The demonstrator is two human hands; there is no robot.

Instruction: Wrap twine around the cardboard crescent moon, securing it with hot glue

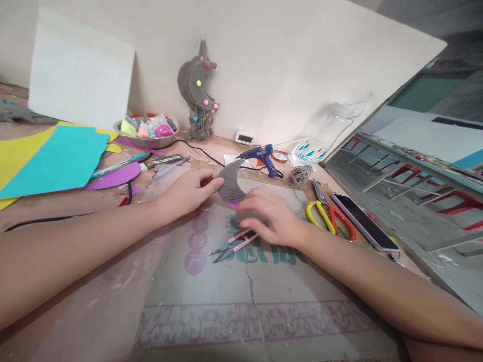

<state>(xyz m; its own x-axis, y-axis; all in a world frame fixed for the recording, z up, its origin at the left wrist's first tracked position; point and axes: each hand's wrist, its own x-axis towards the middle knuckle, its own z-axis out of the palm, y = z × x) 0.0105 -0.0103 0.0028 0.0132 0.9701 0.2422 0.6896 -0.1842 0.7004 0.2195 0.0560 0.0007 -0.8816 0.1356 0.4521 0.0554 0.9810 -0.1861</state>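
My left hand (190, 190) pinches the left edge of a grey yarn-wrapped crescent (231, 183) between thumb and fingers. A bit of purple foam (233, 204) shows under the crescent's lower edge. My right hand (274, 217) is at the crescent's lower right, blurred by motion, with its fingers curled; whether it holds anything cannot be made out. Just below that hand lie pink-handled thread snips (234, 245), their blades apart and pointing left. Beyond the crescent, a blue glue gun (264, 157) rests with its nozzle to the left.
At right are a grey yarn ball (301, 174), scissors (327, 216) with yellow and red handles, and a phone (363, 221). Coloured foam sheets (56, 161) and a bowl (145, 142) of clay packets occupy the left. Behind hangs a grey moon ornament (194, 83).
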